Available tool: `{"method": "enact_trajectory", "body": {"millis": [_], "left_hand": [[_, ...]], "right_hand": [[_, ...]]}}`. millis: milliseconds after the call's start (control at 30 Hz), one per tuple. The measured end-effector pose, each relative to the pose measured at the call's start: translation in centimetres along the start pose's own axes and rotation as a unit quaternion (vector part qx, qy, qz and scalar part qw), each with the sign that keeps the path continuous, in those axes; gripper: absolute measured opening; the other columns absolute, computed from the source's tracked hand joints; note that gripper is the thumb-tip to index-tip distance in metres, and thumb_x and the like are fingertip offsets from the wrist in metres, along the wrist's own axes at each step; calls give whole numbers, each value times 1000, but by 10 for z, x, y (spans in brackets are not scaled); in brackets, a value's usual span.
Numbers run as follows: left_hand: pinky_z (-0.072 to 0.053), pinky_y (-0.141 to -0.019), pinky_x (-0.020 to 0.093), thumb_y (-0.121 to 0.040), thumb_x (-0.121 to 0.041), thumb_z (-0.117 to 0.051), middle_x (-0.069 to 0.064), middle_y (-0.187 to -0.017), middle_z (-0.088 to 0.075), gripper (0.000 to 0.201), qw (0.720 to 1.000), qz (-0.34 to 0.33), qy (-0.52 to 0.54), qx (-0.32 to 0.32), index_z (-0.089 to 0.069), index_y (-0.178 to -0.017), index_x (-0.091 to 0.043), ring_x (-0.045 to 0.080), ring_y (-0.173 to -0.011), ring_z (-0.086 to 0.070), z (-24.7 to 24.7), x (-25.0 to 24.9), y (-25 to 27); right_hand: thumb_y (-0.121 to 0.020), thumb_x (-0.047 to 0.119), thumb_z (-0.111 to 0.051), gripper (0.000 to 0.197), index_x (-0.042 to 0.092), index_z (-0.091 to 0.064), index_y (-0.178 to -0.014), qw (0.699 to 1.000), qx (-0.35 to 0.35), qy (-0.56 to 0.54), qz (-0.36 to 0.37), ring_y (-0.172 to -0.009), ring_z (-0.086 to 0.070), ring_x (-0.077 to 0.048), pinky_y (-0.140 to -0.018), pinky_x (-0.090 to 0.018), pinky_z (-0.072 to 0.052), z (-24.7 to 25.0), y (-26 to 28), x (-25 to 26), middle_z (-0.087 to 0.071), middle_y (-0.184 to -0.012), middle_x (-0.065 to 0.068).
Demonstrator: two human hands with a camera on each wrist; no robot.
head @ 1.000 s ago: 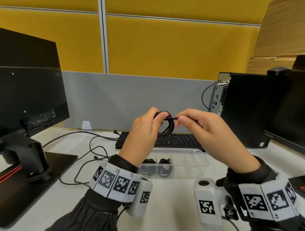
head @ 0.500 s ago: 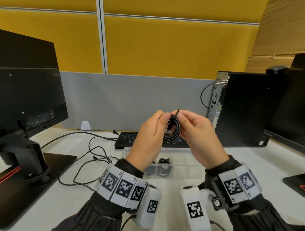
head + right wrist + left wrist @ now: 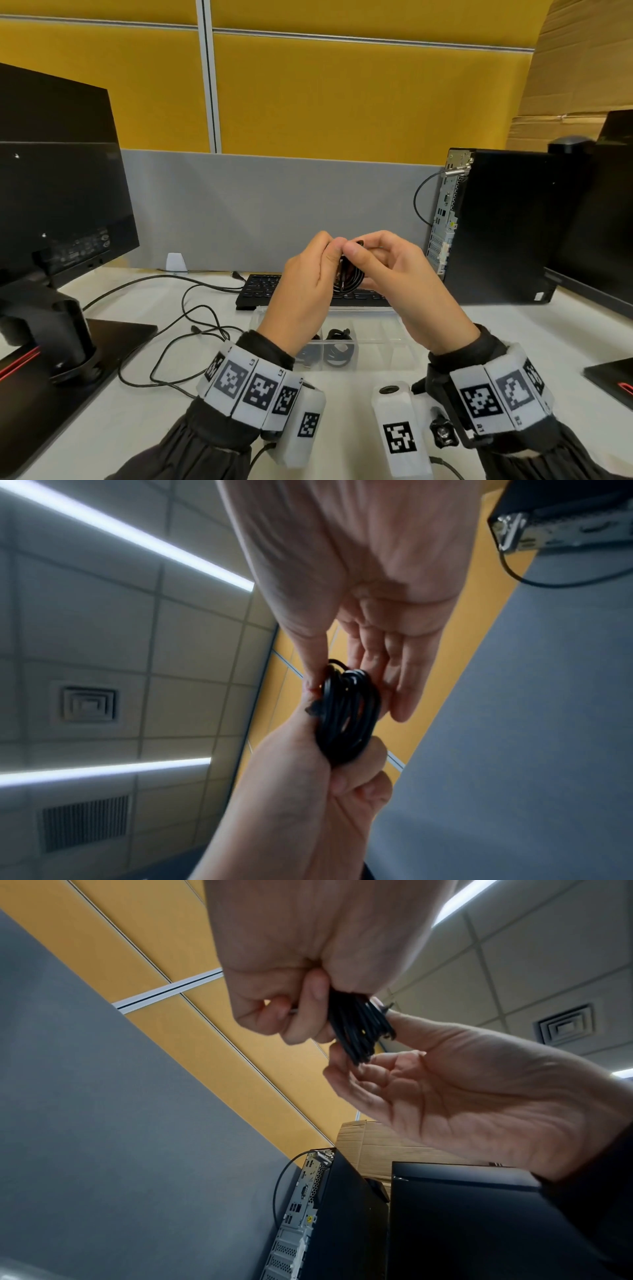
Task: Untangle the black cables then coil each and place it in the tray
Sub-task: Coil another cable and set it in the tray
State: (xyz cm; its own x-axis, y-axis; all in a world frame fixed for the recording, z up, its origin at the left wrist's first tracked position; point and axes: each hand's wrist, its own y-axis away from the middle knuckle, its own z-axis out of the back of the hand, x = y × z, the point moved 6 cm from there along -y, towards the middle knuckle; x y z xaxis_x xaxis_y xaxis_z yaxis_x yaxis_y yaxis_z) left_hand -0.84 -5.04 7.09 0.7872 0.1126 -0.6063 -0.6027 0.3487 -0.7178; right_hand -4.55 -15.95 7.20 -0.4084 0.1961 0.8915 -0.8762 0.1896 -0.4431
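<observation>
A small black cable coil is held up in the air above the clear tray. My left hand grips one side of the coil, fingers curled round its strands. My right hand pinches the coil's top with its thumb while the fingers lie behind the loops. A plug end sticks out by the thumb. Two coiled black cables lie in the tray's left compartments, partly hidden by my left wrist.
Loose black cables trail over the white desk to the left of the tray. A keyboard lies behind the tray. A monitor on its stand is at the left, a black PC tower at the right.
The right hand, which held the cable end stretched out to the right, has come in against the coil. The free end now lies on the loops, with both hands touching.
</observation>
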Motion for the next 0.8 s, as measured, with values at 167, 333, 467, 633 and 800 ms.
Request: {"method": "enact_trajectory", "body": {"millis": [167, 333, 467, 633, 800], "left_hand": [[-32, -53, 25, -91, -47, -26, -5, -62, -40, 47, 1000, 7, 13, -5, -45, -78, -5, 7, -57, -38, -2, 2, 1], [-38, -62, 25, -89, -51, -27, -8, -67, -44, 47, 997, 44, 45, 33, -45, -81, -9, 3, -62, -42, -5, 6, 3], [-36, -55, 15, -76, -63, -40, -9, -70, -45, 52, 991, 98, 25, 88, -44, -84, -12, -1, -57, -40, -10, 12, 3], [-49, -58, 21, -78, -48, -65, -1, -90, -61, 41, 968, 172, 43, 175, -49, -101, -17, 6, -73, -58, -15, 21, 6], [-56, -74, 33, -84, -18, -63, 2, -98, -60, 29, 949, 212, 73, 221, -44, -107, -17, 6, -67, -61, -20, 23, 10]], "right_hand": [[-88, 34, -56, 29, 8, -65, -99, 999, 17, 35, -10, -86, -67, -12, -76, -28, -55, 1, -1, -6, -71, -87, -3], [-92, 39, -50, 32, 14, -69, -100, 996, 27, 79, -14, -81, -61, -3, -69, -22, -44, 3, -2, -9, -71, -90, 0], [-94, 38, -47, 36, 10, -70, -94, 995, 42, 91, -22, -80, -59, -13, -76, -28, -44, 3, -4, -13, -70, -92, -15], [-95, 36, -46, 34, 12, -68, -85, 990, 104, 88, -44, -71, -61, -2, -68, -14, -44, 3, -3, -14, -69, -75, 5], [-97, 36, -42, 46, -3, -66, -96, 984, 116, 126, -44, -63, -55, 2, -60, -5, -38, 5, -3, -15, -67, -79, -5]]}}
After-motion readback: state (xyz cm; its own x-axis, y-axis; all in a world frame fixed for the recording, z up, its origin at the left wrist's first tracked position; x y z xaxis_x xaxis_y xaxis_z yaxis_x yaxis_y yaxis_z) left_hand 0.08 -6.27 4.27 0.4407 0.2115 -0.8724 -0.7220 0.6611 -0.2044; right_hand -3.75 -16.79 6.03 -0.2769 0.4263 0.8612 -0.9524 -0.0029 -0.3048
